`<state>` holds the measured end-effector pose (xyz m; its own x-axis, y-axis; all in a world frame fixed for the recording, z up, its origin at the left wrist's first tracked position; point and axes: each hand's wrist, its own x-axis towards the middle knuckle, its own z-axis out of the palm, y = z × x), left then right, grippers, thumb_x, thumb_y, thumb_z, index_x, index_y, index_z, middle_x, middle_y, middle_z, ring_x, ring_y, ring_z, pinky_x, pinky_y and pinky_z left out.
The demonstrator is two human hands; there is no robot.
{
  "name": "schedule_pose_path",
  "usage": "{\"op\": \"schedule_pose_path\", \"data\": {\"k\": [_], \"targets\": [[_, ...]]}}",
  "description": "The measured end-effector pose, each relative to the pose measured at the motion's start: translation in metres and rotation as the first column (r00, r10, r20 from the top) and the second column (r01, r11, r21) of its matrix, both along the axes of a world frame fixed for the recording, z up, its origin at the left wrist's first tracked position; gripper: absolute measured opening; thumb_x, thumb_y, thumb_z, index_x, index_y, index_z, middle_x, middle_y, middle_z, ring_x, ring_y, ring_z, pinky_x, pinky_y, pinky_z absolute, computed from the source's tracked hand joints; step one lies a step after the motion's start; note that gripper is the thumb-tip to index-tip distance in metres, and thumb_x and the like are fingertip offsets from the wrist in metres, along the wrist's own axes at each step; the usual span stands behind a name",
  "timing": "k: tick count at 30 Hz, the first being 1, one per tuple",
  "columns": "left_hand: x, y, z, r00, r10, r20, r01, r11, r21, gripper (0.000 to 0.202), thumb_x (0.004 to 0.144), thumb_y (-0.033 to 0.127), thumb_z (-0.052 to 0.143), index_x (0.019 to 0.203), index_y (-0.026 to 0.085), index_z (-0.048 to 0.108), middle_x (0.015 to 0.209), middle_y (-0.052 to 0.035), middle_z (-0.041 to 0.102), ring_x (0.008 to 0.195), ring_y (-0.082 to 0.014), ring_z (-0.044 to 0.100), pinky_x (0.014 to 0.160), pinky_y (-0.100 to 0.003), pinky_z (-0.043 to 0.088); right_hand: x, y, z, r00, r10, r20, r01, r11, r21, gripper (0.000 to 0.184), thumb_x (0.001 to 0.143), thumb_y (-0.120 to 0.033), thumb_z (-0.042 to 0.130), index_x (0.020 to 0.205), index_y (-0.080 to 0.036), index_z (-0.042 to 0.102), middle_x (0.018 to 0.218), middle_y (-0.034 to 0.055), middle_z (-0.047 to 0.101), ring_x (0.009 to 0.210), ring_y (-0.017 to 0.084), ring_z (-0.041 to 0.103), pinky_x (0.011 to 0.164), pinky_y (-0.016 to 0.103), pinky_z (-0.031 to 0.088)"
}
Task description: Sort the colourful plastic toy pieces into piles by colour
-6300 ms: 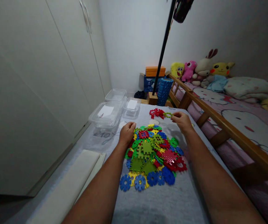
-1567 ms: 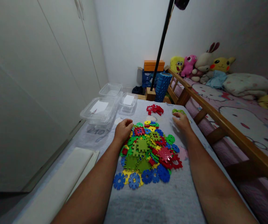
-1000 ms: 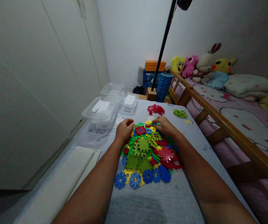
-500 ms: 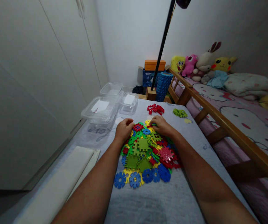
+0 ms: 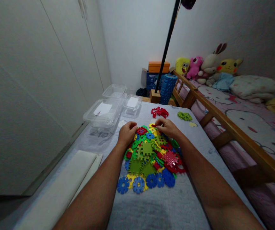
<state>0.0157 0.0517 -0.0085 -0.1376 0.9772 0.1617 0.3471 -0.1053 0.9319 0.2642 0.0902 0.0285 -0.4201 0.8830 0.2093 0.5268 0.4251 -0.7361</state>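
Observation:
A mixed pile of plastic interlocking building pieces (image 5: 147,149) lies on the cloth-covered table, in green, yellow, blue and red. At its far left edge my left hand (image 5: 127,131) is closed, fingertips pressed together beside a red gear-shaped piece (image 5: 141,131); whatever they may hold is hidden. Over the far end of the pile, my right hand (image 5: 166,127) pinches a small red building piece (image 5: 153,125) between thumb and fingers. Blue flower-shaped discs (image 5: 138,184) line the near edge of the pile.
Beyond my right hand are a small heap of red pieces (image 5: 160,111) and one of light green pieces (image 5: 184,116). Clear plastic boxes (image 5: 104,111) stand at the back left. A folded white board (image 5: 80,172) lies left; a wooden bed rail (image 5: 214,118) runs along the right.
My right hand has shifted slightly, and the small red piece in its fingers now shows more clearly. The left hand has stayed in place.

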Motion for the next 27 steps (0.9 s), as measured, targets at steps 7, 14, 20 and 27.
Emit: {"op": "schedule_pose_path", "data": {"k": [7,14,20,27], "targets": [[0.000,0.001,0.001,1.000,0.004,-0.019,-0.004,1.000,-0.001,0.027,0.078,0.034,0.060,0.096,0.018,0.072,0.101,-0.0080,0.077,0.092,-0.0231,0.071,0.090,-0.037,0.055,0.017,0.013,-0.010,0.886,-0.426,-0.183,0.447,0.890,0.093,0.011,0.071,-0.031,0.061,0.076,-0.021,0.060,0.073,0.0000,0.062,0.068,0.017,0.054,0.068,0.030,0.043],[0.000,0.001,0.001,0.999,0.000,-0.037,0.000,1.000,0.001,0.028,0.078,0.035,0.059,0.097,0.018,0.072,0.102,-0.0082,0.077,0.092,-0.0231,0.071,0.091,-0.038,0.054,0.031,0.030,-0.028,0.820,-0.549,-0.160,0.564,0.823,0.068,0.015,0.068,-0.022,0.056,0.081,-0.020,0.064,0.087,0.0036,0.070,0.077,0.019,0.062,0.080,0.034,0.051],[0.000,-0.001,0.004,0.999,-0.001,-0.038,0.001,1.000,0.000,0.028,0.078,0.035,0.059,0.096,0.018,0.072,0.100,-0.0082,0.077,0.091,-0.0237,0.071,0.090,-0.038,0.054,0.034,0.041,-0.042,0.866,-0.471,-0.169,0.481,0.876,0.025,0.033,0.074,-0.018,0.056,0.104,-0.018,0.068,0.116,0.0102,0.068,0.094,0.021,0.070,0.090,0.037,0.055],[0.001,-0.003,0.006,1.000,0.006,-0.027,-0.006,1.000,-0.012,0.027,0.078,0.035,0.059,0.095,0.018,0.072,0.100,-0.0085,0.077,0.092,-0.0234,0.071,0.090,-0.038,0.054,0.037,0.041,-0.044,0.918,-0.396,0.000,0.392,0.910,0.138,0.037,0.072,-0.013,0.053,0.102,-0.019,0.073,0.111,0.0090,0.071,0.109,0.024,0.065,0.106,0.041,0.048]]}}
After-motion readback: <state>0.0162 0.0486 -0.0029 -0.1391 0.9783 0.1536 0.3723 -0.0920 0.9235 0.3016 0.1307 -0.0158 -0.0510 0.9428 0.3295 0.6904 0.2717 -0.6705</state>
